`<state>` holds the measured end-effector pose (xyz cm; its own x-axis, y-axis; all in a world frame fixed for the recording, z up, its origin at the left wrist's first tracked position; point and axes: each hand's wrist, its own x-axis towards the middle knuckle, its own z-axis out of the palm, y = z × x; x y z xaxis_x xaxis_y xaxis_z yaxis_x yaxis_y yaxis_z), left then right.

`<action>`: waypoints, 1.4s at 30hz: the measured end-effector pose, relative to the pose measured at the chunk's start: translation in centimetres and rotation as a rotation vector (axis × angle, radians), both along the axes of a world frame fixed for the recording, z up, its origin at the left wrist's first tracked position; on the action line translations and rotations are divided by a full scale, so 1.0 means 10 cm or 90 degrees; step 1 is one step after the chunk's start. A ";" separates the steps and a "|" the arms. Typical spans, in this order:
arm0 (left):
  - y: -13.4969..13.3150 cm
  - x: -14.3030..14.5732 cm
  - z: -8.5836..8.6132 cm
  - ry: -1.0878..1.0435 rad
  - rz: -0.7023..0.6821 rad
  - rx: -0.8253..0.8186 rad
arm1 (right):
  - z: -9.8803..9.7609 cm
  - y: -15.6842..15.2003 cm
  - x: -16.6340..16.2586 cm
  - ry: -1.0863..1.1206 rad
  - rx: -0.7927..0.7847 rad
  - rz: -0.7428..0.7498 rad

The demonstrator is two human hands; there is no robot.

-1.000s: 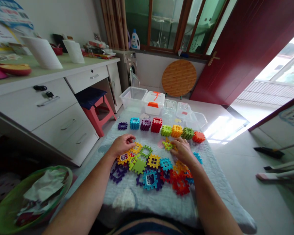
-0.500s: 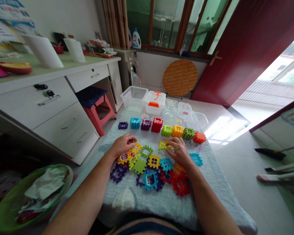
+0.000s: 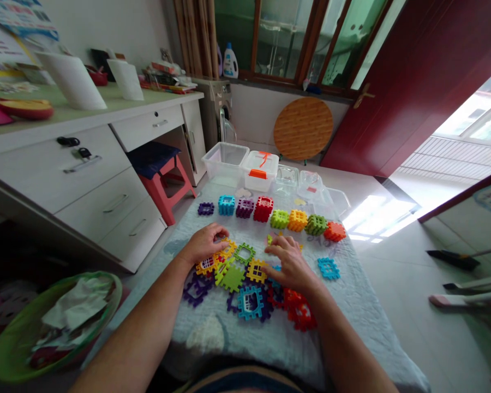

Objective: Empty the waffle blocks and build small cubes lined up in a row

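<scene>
Interlocking plastic tiles with notched edges lie in a loose pile on the cloth-covered table. My left hand [image 3: 204,244] rests at the pile's left side, its thumb by a yellow tile [image 3: 228,249] and its fingers loosely curled, apart from the thumb. My right hand [image 3: 291,265] is over the right part, thumb and fingers apart, thumb tip at a yellow window tile [image 3: 257,270]. Beneath this hand a blue tile and a lime piece [image 3: 269,240] are partly hidden. Around them lie a green frame [image 3: 244,253], a lime tile [image 3: 233,278], a blue frame [image 3: 250,302] and red tiles [image 3: 300,311].
Behind the pile runs a row of same-colour stacks, among them a red stack [image 3: 263,209] and a blue stack [image 3: 226,205]. Clear plastic boxes [image 3: 225,164] line the table's far edge. A single blue tile [image 3: 328,268] lies at the right.
My right hand has moved left and toward me, from the lime and yellow piece to the yellow window tile. My left hand has hardly moved.
</scene>
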<state>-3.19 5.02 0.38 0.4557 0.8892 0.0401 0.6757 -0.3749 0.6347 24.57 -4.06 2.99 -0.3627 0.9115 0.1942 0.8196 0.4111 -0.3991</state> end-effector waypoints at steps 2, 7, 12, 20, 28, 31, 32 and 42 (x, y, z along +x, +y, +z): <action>-0.01 0.00 0.02 0.005 -0.021 0.002 | 0.03 -0.04 -0.11 -0.034 -0.026 0.036; -0.03 -0.01 0.05 0.006 -0.058 0.001 | -0.01 -0.05 -0.20 -0.036 -0.027 0.056; -0.03 -0.02 0.01 -0.045 -0.042 -0.024 | -0.07 0.04 -0.11 0.123 -0.019 0.035; -0.02 0.02 0.01 -0.304 0.070 -0.076 | -0.17 0.13 0.17 0.202 0.150 -0.151; -0.07 0.10 0.12 -0.199 0.143 0.191 | -0.20 0.13 0.17 0.090 0.059 -0.119; -0.07 0.13 0.12 -0.175 0.077 0.219 | -0.17 0.10 0.17 0.044 0.053 -0.120; -0.07 0.14 0.12 -0.170 0.051 0.211 | -0.15 0.10 0.17 0.037 0.052 -0.122; -0.14 0.07 0.14 -0.233 -0.092 -0.208 | -0.10 0.06 0.19 0.039 -0.020 -0.078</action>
